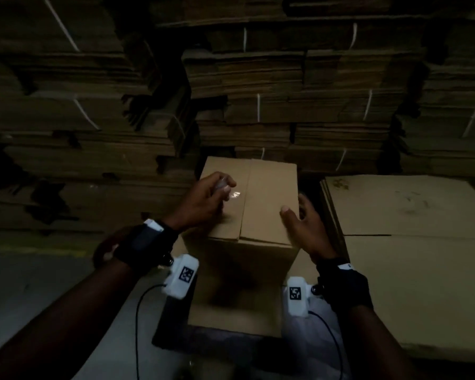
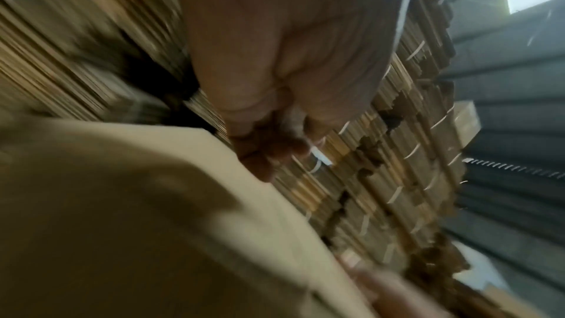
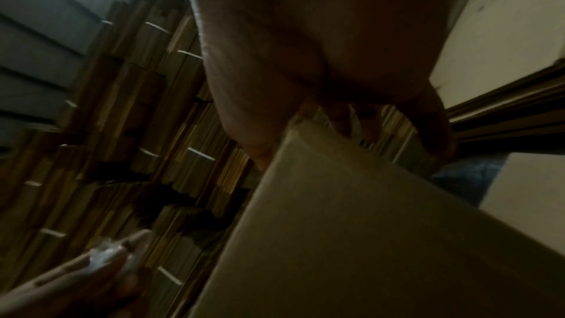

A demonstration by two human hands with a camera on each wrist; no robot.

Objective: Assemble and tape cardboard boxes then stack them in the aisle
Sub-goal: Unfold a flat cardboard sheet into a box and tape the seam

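A brown cardboard box (image 1: 269,193) stands upright in front of me, its two top flaps folded down and meeting at a centre seam. My left hand (image 1: 203,201) hovers over the left flap and pinches a crumpled bit of clear tape (image 1: 222,185) in its fingertips. My right hand (image 1: 305,223) clasps the box's upper right edge, thumb on top and fingers down the side. The right wrist view shows that hand (image 3: 305,45) on the box (image 3: 366,238), and the left hand (image 3: 76,279) with the tape (image 3: 104,255). The left wrist view is blurred: hand (image 2: 275,57), box (image 2: 122,226).
Tall stacks of strapped flat cardboard (image 1: 258,86) fill the whole background just behind the box. A pile of flat cardboard sheets (image 1: 409,209) lies close on the right. Grey floor (image 1: 39,297) shows on the left. The box sits on a dark base (image 1: 176,338).
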